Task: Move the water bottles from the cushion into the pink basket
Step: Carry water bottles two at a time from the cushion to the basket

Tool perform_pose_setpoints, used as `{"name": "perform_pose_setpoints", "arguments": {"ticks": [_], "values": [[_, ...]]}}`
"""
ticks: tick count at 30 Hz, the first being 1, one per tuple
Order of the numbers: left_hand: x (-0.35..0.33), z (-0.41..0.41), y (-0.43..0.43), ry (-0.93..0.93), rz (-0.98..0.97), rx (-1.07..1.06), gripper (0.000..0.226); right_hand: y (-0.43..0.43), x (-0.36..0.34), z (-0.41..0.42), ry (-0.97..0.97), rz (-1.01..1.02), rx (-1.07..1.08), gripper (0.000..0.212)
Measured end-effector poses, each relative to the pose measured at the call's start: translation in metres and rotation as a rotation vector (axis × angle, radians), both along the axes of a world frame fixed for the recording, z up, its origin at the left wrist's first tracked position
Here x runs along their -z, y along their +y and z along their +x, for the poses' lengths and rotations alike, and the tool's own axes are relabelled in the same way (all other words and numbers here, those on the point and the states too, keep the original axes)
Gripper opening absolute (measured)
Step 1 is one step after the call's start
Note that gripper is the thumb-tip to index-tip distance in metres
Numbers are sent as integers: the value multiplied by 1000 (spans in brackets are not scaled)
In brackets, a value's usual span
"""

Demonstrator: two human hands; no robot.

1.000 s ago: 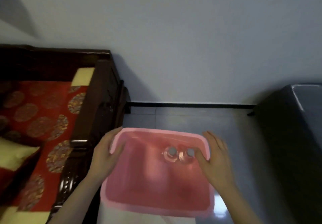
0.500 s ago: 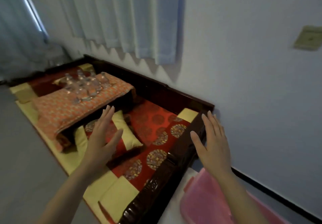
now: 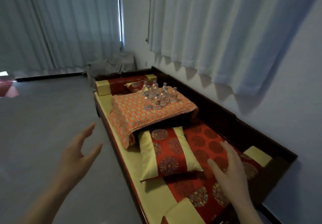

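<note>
Several clear water bottles stand upright in a cluster on an orange patterned cushion at the far half of a long wooden bench. My left hand hovers open over the grey floor, left of the bench. Over the red seat pad at the bench's near end, my right hand is spread with nothing in it. Both hands are well short of the bottles. The pink basket is out of view.
A red and yellow pillow lies between my hands and the orange cushion. The dark wooden bench frame runs along the wall at right. Curtains hang above it. Grey floor stretches to the left.
The view swung left from the pink basket, which held two bottles, to along the bench. Both hands left the basket rim and now reach forward, empty, nearer the bottles.
</note>
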State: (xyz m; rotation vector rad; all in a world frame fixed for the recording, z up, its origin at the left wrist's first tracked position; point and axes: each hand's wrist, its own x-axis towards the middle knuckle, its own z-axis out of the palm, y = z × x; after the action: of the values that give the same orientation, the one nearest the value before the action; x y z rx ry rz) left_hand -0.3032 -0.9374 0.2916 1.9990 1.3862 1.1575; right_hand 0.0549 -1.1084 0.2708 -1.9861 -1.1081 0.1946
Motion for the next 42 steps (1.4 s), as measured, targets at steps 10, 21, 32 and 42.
{"name": "perform_pose_setpoints", "arguments": {"ticks": [10,21,32,42], "values": [[25,-57,111,-70,-131,-8,55,153,12,-49,-154,-100,-103,64],[40,-68,319,-83,-309,42,31,379,84,-60,116,-108,-95,54],[73,-42,567,-37,-419,223,26,583,104,-55,352,-125,31,52],[91,46,776,15,-569,570,40,695,117,-80,443,-99,291,58]]}}
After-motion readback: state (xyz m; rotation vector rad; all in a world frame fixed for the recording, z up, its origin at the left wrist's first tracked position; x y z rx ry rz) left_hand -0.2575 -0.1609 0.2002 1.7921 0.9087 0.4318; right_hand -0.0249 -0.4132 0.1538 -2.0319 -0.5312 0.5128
